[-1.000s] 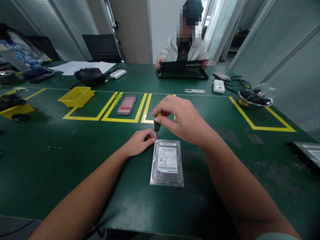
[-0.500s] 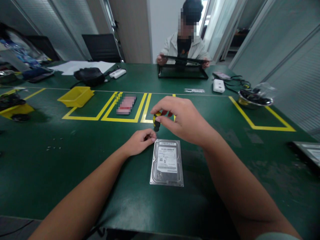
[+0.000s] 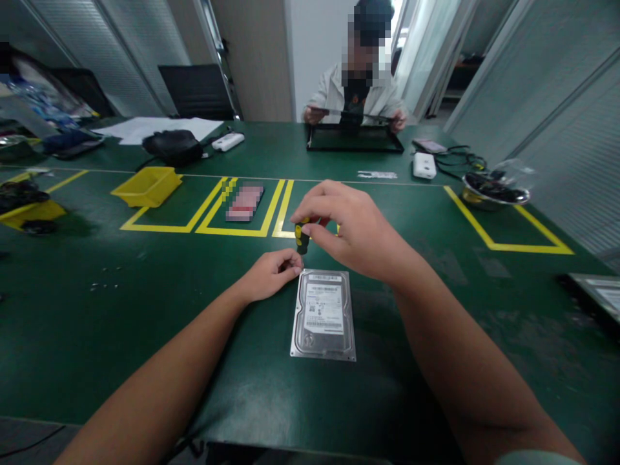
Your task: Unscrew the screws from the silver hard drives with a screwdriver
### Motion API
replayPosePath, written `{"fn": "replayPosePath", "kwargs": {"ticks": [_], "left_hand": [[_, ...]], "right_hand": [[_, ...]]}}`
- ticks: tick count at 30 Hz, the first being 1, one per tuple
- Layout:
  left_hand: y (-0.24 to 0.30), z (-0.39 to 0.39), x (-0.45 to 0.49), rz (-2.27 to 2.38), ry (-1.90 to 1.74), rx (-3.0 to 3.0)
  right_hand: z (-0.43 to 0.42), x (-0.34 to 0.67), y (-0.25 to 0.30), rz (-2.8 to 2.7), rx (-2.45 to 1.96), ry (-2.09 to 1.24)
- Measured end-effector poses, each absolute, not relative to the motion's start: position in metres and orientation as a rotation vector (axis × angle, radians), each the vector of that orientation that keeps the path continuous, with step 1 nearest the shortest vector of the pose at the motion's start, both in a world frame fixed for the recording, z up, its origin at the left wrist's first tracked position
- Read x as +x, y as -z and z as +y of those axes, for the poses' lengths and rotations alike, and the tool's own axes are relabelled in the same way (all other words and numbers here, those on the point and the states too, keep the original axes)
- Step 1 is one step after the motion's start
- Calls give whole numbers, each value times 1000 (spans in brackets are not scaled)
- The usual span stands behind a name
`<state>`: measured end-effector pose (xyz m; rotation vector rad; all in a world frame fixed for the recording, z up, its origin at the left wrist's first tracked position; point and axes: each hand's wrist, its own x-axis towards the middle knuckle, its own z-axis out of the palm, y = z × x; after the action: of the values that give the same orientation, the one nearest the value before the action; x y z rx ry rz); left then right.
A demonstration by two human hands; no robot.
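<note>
Head view: the right hand (image 3: pixel 351 226), at the centre of the frame, has its grip closed around a black-and-yellow screwdriver (image 3: pixel 301 241), nearly upright, its lower end over the upper left corner of a hard drive (image 3: pixel 323 313). That drive lies flat on the green counter (image 3: pixel 256 400), just below the frame's centre. The left hand (image 3: pixel 268 276) curls beside the same corner; whether its grip holds anything, I cannot tell. Small metal bits (image 3: pixel 104 286) lie at mid-left, below a yellow tray (image 3: pixel 148 187). At upper right of centre, another person (image 3: pixel 356 95) holds a thin panel (image 3: pixel 358 115) above a black casing (image 3: pixel 356 151).
</note>
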<state>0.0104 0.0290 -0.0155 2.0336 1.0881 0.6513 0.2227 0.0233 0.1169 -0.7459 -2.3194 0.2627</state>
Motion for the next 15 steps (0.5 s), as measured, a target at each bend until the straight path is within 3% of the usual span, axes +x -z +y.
{"fn": "replayPosePath", "kwargs": {"ticks": [15], "left_hand": [[16, 28, 11, 1081, -642, 2014]], "right_hand": [[25, 221, -115, -2282, -703, -263]]}}
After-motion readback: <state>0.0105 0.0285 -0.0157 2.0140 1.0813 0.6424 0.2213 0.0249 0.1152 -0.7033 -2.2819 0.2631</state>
